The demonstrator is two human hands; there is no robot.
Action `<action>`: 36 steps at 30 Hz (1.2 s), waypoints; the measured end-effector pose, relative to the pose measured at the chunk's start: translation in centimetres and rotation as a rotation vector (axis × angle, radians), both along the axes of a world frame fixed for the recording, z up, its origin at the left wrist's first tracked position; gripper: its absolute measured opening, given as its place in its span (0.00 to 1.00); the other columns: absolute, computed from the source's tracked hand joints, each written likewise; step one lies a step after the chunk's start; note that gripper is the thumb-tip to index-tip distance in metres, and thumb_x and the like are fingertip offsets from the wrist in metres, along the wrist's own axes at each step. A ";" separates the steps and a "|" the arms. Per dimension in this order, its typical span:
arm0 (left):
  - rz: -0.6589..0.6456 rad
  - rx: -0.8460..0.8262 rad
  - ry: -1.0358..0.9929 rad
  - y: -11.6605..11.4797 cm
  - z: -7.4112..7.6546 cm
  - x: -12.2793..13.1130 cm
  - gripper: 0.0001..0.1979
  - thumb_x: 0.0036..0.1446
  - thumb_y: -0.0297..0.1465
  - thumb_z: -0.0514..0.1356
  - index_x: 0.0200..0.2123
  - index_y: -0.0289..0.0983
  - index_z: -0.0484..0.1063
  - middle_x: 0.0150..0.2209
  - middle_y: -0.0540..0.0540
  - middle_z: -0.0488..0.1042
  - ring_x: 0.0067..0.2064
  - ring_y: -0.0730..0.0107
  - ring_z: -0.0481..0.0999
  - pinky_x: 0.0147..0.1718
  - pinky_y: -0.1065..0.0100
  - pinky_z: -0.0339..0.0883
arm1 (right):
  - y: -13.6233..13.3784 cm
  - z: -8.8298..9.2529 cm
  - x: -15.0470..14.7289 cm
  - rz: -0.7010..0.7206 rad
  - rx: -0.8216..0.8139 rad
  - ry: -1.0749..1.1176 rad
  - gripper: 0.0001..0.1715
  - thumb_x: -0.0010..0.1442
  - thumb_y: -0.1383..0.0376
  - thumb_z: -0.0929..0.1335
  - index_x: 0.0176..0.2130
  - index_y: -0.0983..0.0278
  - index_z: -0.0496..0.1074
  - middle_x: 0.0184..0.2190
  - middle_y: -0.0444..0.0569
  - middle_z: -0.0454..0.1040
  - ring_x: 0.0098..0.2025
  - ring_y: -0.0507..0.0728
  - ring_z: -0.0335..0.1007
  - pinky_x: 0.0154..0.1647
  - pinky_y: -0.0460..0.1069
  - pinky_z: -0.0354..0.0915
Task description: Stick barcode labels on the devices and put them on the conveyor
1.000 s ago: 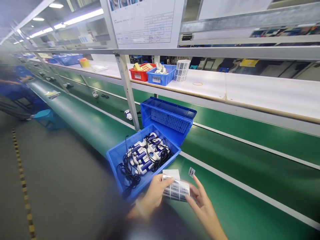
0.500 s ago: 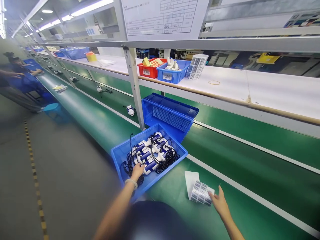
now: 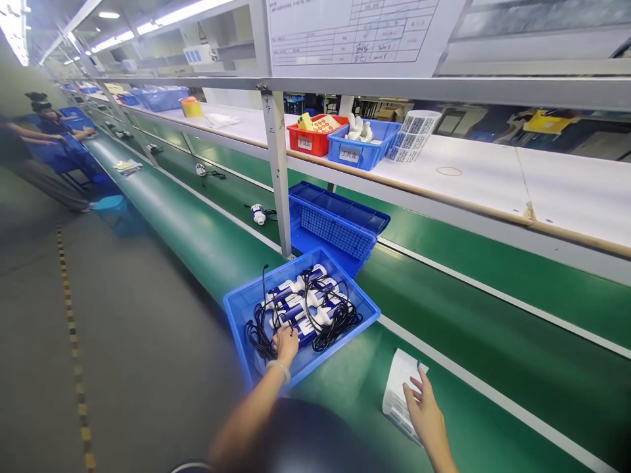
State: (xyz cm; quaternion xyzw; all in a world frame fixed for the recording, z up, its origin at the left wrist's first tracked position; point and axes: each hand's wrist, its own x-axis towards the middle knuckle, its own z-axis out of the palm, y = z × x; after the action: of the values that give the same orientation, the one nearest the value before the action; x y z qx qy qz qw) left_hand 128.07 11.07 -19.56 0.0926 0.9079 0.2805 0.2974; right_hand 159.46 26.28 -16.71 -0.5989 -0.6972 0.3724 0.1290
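My left hand [image 3: 286, 341] reaches into a blue bin [image 3: 236, 309] on the green belt and closes on one of the white-and-blue corded devices [image 3: 303, 312] lying there among black cables. My right hand [image 3: 422, 410] lies flat, fingers spread, on a sheet of barcode labels [image 3: 398, 387] on the belt to the right of the bin.
A second blue bin [image 3: 340, 220] stands tilted behind the first, beside a metal post [image 3: 279, 164]. On the white shelf are a red bin [image 3: 315, 138], a blue bin [image 3: 362, 151] and a label roll [image 3: 411, 135]. Other people work at the far left.
My left hand let go of the label sheet and went into the bin. My right hand laid the sheet on the belt and now rests on it.
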 end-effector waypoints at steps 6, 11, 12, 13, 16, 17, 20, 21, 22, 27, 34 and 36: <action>-0.228 0.185 -0.092 -3.3 1.9 4.0 0.11 0.56 0.34 0.57 0.37 0.39 0.77 0.46 0.41 0.77 0.53 0.58 0.71 0.53 0.64 0.61 | -1.0 2.9 -5.0 0.141 0.057 0.176 0.47 0.58 0.43 0.59 0.67 0.64 0.45 0.52 0.58 0.71 0.46 0.62 0.73 0.49 0.56 0.68; -0.191 0.288 -0.102 -3.5 2.9 2.7 0.15 0.54 0.34 0.58 0.44 0.36 0.74 0.47 0.37 0.75 0.52 0.54 0.72 0.53 0.62 0.61 | -3.0 5.2 -8.8 0.331 0.055 0.240 0.41 0.63 0.49 0.59 0.67 0.60 0.42 0.50 0.55 0.72 0.45 0.59 0.72 0.44 0.55 0.70; -0.136 0.300 -0.076 -3.4 3.0 1.9 0.17 0.55 0.34 0.57 0.47 0.35 0.71 0.51 0.36 0.72 0.56 0.55 0.68 0.56 0.62 0.58 | -3.5 5.6 -9.3 0.358 0.053 0.233 0.40 0.63 0.49 0.59 0.67 0.58 0.41 0.50 0.54 0.72 0.44 0.59 0.72 0.43 0.54 0.70; -0.064 0.305 -0.047 -3.4 3.0 0.9 0.19 0.56 0.33 0.55 0.51 0.34 0.68 0.56 0.34 0.68 0.60 0.55 0.64 0.59 0.61 0.53 | -3.9 5.9 -9.8 0.379 0.048 0.230 0.39 0.64 0.50 0.59 0.67 0.57 0.41 0.50 0.53 0.72 0.44 0.59 0.72 0.42 0.54 0.70; 0.141 0.303 -0.053 -3.6 2.6 -1.7 0.19 0.57 0.32 0.52 0.51 0.31 0.65 0.59 0.31 0.63 0.62 0.55 0.59 0.59 0.59 0.52 | -4.9 6.8 -10.7 0.412 0.023 0.245 0.40 0.64 0.50 0.59 0.67 0.57 0.39 0.51 0.54 0.72 0.44 0.59 0.72 0.37 0.52 0.71; 0.171 0.313 -0.096 -3.8 2.5 -2.2 0.16 0.57 0.34 0.53 0.46 0.31 0.68 0.54 0.31 0.68 0.58 0.54 0.65 0.55 0.59 0.58 | -5.1 7.0 -10.8 0.423 0.017 0.250 0.40 0.64 0.50 0.59 0.67 0.58 0.39 0.51 0.54 0.72 0.44 0.59 0.72 0.35 0.52 0.71; 0.171 0.400 -0.189 -4.2 2.7 -3.2 0.15 0.56 0.41 0.53 0.27 0.35 0.68 0.31 0.40 0.76 0.38 0.60 0.75 0.40 0.63 0.65 | -5.8 7.6 -11.1 0.445 0.024 0.242 0.39 0.64 0.50 0.58 0.67 0.59 0.40 0.50 0.54 0.72 0.42 0.59 0.73 0.31 0.51 0.71; 0.164 0.438 -0.182 -4.2 3.2 -3.4 0.18 0.57 0.44 0.52 0.23 0.37 0.65 0.25 0.44 0.73 0.33 0.63 0.73 0.37 0.65 0.64 | -6.0 7.8 -11.1 0.451 0.026 0.242 0.39 0.64 0.50 0.58 0.67 0.59 0.41 0.50 0.54 0.73 0.41 0.59 0.73 0.31 0.50 0.70; 0.156 0.475 -0.162 -4.2 3.8 -3.6 0.20 0.57 0.46 0.49 0.22 0.38 0.63 0.21 0.47 0.70 0.29 0.66 0.71 0.34 0.66 0.62 | -6.2 8.0 -11.2 0.454 0.022 0.247 0.38 0.65 0.51 0.58 0.67 0.59 0.41 0.50 0.54 0.72 0.41 0.58 0.73 0.30 0.50 0.70; 0.000 0.646 -0.113 -2.8 9.1 -5.1 0.23 0.54 0.49 0.53 0.17 0.39 0.55 0.15 0.55 0.54 0.20 0.75 0.53 0.22 0.69 0.47 | -6.3 9.1 -12.4 0.514 -0.002 0.360 0.38 0.66 0.53 0.58 0.67 0.59 0.39 0.51 0.56 0.71 0.42 0.58 0.72 0.33 0.52 0.71; -0.194 0.862 -0.217 -3.3 18.7 -6.4 0.23 0.55 0.45 0.56 0.18 0.38 0.51 0.18 0.57 0.47 0.20 0.79 0.46 0.20 0.70 0.39 | -3.3 9.9 -16.9 0.641 -0.109 0.637 0.53 0.61 0.52 0.66 0.67 0.56 0.26 0.58 0.57 0.63 0.58 0.61 0.61 0.60 0.63 0.57; -0.247 0.906 -0.253 -3.8 20.6 -5.5 0.23 0.55 0.44 0.56 0.17 0.38 0.52 0.17 0.57 0.47 0.19 0.80 0.45 0.20 0.70 0.38 | -2.6 9.4 -17.9 0.663 -0.254 0.652 0.63 0.55 0.49 0.70 0.66 0.55 0.22 0.64 0.60 0.53 0.64 0.63 0.54 0.62 0.65 0.54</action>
State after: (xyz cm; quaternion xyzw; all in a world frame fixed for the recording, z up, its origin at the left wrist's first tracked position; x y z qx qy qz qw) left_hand 122.58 7.31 1.05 0.2849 0.6334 0.6193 0.3662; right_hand 141.59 23.66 -7.31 -0.2075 -0.7228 0.6439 0.1410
